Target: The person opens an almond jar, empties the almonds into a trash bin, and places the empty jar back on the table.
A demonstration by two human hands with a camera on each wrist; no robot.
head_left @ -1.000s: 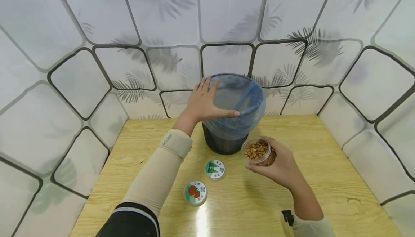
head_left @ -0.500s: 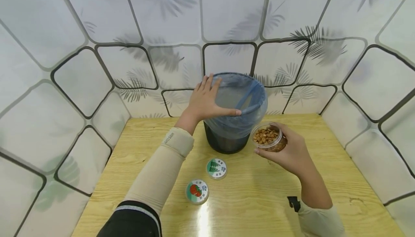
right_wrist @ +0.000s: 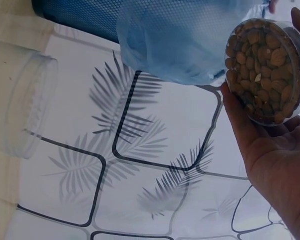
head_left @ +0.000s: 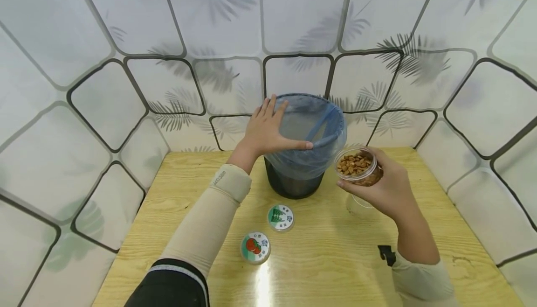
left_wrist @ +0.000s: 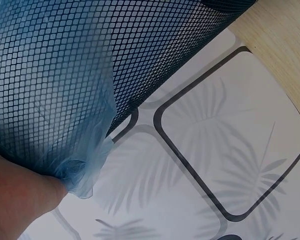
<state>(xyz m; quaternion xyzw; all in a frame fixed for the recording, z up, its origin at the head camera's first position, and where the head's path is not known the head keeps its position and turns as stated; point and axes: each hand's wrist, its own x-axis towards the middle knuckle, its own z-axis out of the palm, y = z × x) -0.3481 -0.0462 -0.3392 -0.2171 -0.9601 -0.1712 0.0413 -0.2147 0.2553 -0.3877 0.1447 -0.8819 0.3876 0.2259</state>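
Note:
My right hand [head_left: 388, 185] grips a clear plastic jar of almonds [head_left: 356, 166], lidless and slightly tilted, just right of the bin. In the right wrist view the almonds [right_wrist: 264, 75] show through the jar. My left hand [head_left: 266, 134] rests on the left side of the bin's rim, fingers spread and thumb straight along the front edge. The dark mesh waste bin [head_left: 293, 185] is lined with a blue plastic bag [head_left: 325, 155] folded over its rim. In the left wrist view the thumb [left_wrist: 35, 195] touches the gathered bag.
Two round lids lie on the wooden table [head_left: 327, 269]: one with a tomato picture [head_left: 255, 248], one with green vegetables [head_left: 280, 217]. A second clear container [right_wrist: 20, 100] stands on the table, mostly hidden beneath the right hand in the head view. A patterned backdrop [head_left: 226, 83] surrounds the table.
My right hand has moved the almond jar rightward and farther from me. The clear container on the table now shows a little below it. My left hand stays on the rim.

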